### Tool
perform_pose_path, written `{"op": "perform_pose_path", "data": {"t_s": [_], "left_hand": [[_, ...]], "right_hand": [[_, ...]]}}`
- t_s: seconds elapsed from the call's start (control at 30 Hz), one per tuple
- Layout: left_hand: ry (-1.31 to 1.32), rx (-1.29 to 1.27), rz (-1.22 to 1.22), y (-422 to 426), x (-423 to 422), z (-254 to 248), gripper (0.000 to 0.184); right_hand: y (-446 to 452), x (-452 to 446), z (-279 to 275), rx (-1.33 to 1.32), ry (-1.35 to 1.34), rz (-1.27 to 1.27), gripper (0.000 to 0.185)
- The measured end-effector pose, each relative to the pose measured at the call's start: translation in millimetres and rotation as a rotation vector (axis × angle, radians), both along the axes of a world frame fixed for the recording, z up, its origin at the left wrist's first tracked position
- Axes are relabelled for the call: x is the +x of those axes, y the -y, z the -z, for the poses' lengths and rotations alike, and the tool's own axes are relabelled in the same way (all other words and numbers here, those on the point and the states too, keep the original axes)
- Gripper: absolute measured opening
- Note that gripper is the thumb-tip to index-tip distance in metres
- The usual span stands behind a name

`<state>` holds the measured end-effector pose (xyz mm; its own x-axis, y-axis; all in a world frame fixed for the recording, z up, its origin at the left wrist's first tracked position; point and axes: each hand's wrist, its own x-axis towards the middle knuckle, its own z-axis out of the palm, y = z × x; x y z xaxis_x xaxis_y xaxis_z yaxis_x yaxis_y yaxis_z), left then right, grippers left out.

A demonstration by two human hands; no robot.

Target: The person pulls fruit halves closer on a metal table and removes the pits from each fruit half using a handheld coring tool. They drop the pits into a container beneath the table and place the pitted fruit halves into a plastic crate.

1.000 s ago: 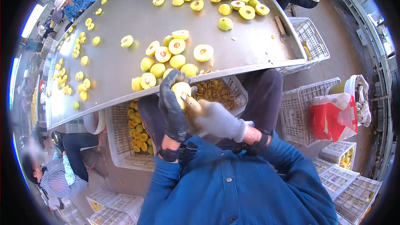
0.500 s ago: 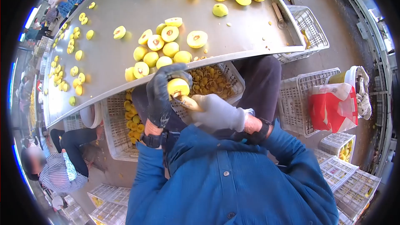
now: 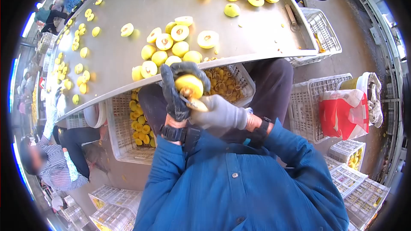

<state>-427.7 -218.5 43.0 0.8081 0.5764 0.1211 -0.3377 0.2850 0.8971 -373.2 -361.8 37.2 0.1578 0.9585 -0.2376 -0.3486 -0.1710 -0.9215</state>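
Observation:
My left hand [image 3: 173,96], in a dark glove, is closed around a yellow peach half [image 3: 189,84] just below the table's front edge. A brownish hollow or pit shows on the fruit's lower side. My right hand [image 3: 221,112], in a grey glove, grips a wooden-handled pitting tool [image 3: 198,105]. Its metal end is against the peach half, partly hidden by the fruit and glove. On the metal table [image 3: 115,66], just beyond my hands, lies a cluster of peach halves [image 3: 164,42], several with pits showing.
Below the table edge, one crate [image 3: 224,83] holds small brown pieces and another crate [image 3: 117,145] holds yellow halves. A second wooden-handled tool [image 3: 291,15] lies at the table's right end. A red and white bag [image 3: 342,115] rests by crates. A person [image 3: 60,162] sits at left.
The peach half has turned in my left hand, showing more of its brownish part. Both hands have shifted slightly right and down. The person at left now stretches an arm toward the table.

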Motion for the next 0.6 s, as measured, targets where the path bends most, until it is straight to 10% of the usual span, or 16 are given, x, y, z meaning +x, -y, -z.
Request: {"op": "perform_pose_path", "data": {"t_s": [0.03,0.1,0.27,0.6], "left_hand": [[-0.03,0.098,-0.096,-4,7,8,0.058],[0.165,-0.434,-0.03,-11,15,11,0.057],[0.007,-0.394,-0.308,-23,-22,1,0.061],[-0.309,0.081,-0.776,-80,-97,12,0.05]], "right_hand": [[-6,-4,15,0.161,0.08,0.13,0.02],[-3,9,29,0.223,1.096,0.145,0.019],[25,46,114,-0.318,1.296,0.086,0.023],[22,30,103,-0.346,1.147,0.095,0.028]]}}
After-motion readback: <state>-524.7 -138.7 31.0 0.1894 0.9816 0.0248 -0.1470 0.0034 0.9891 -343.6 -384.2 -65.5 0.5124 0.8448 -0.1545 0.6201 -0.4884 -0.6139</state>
